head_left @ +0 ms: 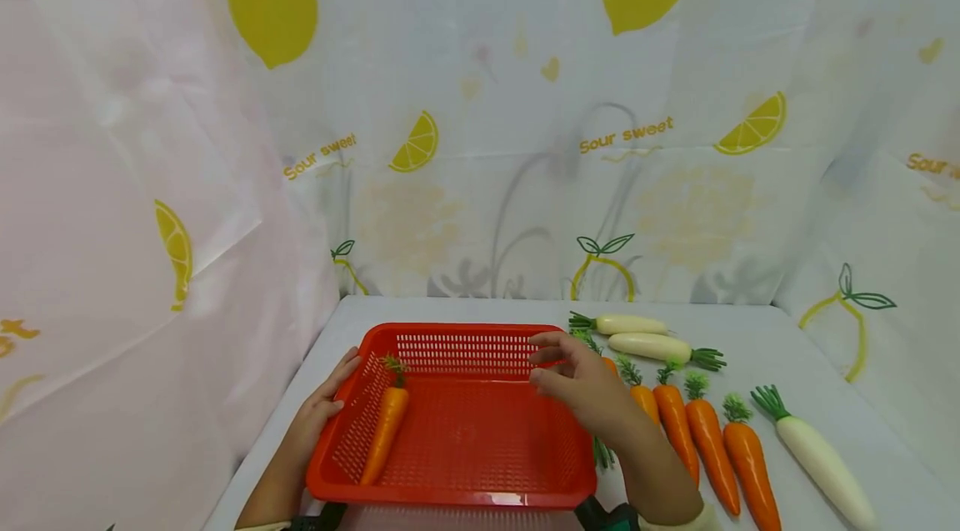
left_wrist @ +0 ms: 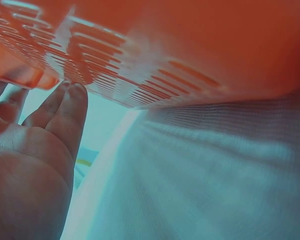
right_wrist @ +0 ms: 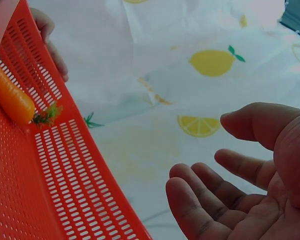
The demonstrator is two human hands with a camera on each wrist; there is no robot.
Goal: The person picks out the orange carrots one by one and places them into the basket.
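Observation:
A red plastic basket (head_left: 465,439) with slotted walls stands in front of me, seen from above. Along its left side inside lies one orange carrot (head_left: 386,435), leafy end away from me; the right wrist view also shows this carrot (right_wrist: 12,100). My left hand (head_left: 318,410) touches the basket's left wall from outside, its fingers (left_wrist: 67,112) fairly straight against the slots. Over the basket's right side hovers my right hand (head_left: 573,381), holding nothing, its fingers loosely bent and thumb apart. Several more carrots (head_left: 708,448) lie right of the basket, some partly hidden by my right arm.
Two white radishes (head_left: 648,345) lie at the back right, and another white radish (head_left: 825,464) at the far right. Green leaves (head_left: 602,452) show beside the basket's right wall. A lemon-print curtain (head_left: 480,139) surrounds the white table (head_left: 780,339).

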